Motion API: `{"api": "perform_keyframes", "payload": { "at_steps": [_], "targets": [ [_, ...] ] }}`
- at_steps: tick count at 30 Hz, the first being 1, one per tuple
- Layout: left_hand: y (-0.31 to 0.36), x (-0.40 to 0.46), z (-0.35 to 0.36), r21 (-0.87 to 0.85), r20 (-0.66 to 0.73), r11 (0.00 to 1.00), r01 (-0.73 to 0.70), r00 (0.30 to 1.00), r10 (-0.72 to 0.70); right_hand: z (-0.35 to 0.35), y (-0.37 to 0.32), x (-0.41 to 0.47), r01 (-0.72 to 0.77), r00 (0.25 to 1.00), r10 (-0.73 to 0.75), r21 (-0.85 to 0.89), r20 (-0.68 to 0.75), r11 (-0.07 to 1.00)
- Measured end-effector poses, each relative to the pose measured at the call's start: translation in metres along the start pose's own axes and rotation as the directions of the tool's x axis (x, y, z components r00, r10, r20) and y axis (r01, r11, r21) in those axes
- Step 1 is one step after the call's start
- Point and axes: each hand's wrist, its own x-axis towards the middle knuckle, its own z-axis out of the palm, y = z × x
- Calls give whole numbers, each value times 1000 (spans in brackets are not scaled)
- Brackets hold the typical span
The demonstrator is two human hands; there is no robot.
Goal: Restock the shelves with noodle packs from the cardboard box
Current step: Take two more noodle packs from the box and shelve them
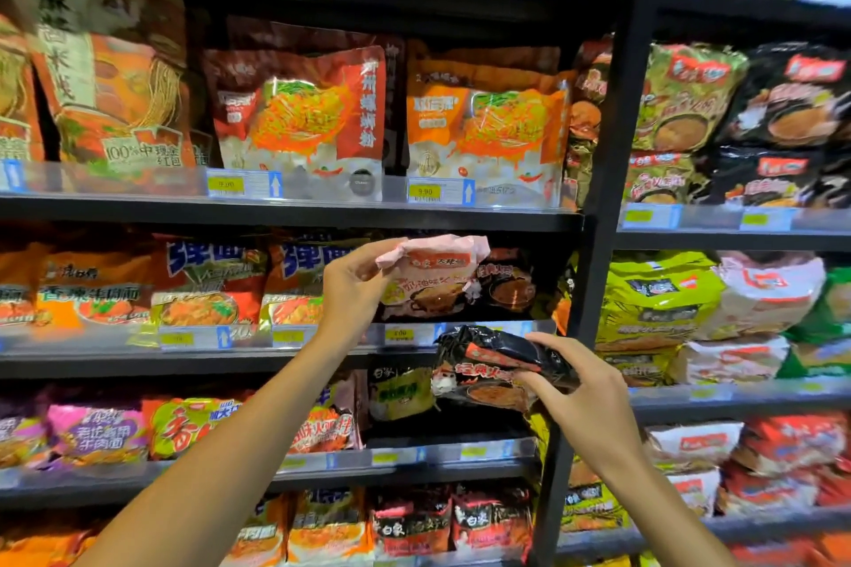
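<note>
My left hand [352, 285] grips a pink noodle pack [435, 269] by its left edge, holding it up in front of the middle shelf [285, 357], where black packs [511, 285] stand behind it. My right hand [582, 401] holds a black noodle pack [492, 366] by its right end, tilted, just below that shelf's front rail. The cardboard box is out of view.
Black metal shelving is packed with noodle bags on every level. A vertical black post [598, 207] splits the left bay from the right bay. Large orange bags [299, 111] fill the shelf above. Price tags [398, 335] line the clear front rails.
</note>
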Motion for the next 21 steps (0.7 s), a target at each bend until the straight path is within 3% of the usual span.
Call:
{"api": "perform_keyframes", "payload": {
  "at_steps": [7,10,12,15,21],
  "targets": [
    [-46,17,5,272,91,960,74,991,-102,-2,-1,16,-14,997,13,-12,-78,1000],
    [-60,24,6,493,-17,858,144,988,-156,-2,-1,24,-21,994,20,-6,-104,1000],
    [-65,26,4,649,-13,742,170,977,-212,-3,-2,30,-14,994,11,-20,-109,1000],
    [-68,23,0,814,108,580,27,974,-197,-3,-2,42,4,996,-13,-101,-88,995],
    [-61,19,-14,864,305,419,-280,952,8,-1,-2,72,37,994,-56,-206,-89,978]
  ]
}}
